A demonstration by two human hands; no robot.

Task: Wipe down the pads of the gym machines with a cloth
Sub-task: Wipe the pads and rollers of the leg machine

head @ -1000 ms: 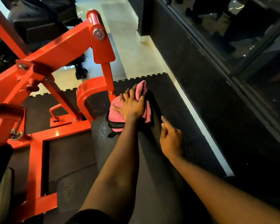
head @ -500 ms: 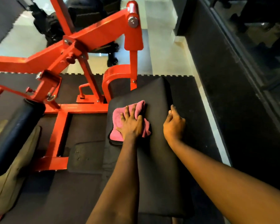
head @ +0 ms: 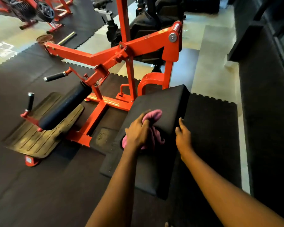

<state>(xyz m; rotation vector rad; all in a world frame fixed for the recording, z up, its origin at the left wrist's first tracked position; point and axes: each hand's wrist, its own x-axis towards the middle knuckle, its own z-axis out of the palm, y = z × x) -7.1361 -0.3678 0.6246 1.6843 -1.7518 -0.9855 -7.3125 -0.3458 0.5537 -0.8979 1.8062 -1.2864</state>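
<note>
We are seeing a pink cloth (head: 152, 115) against a plain matte black pad (head: 168, 102). The machine frame (head: 154, 41) is showing glossy orange-red throughout, with a black roller (head: 64, 109) at the left of the frame. Beneath it, the footplate (head: 28, 140) is looking dull tan, ribbed with parallel grooves. The floor mats (head: 39, 194) are reading dark charcoal with jigsaw-toothed edges, and the bare floor (head: 211, 71) beyond is showing pale grey.

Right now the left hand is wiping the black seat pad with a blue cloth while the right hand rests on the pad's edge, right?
No, the cloth is pink, not blue; the head view shows it. The left hand does hold it on the black seat pad, and the right hand rests on the pad's edge.
</note>
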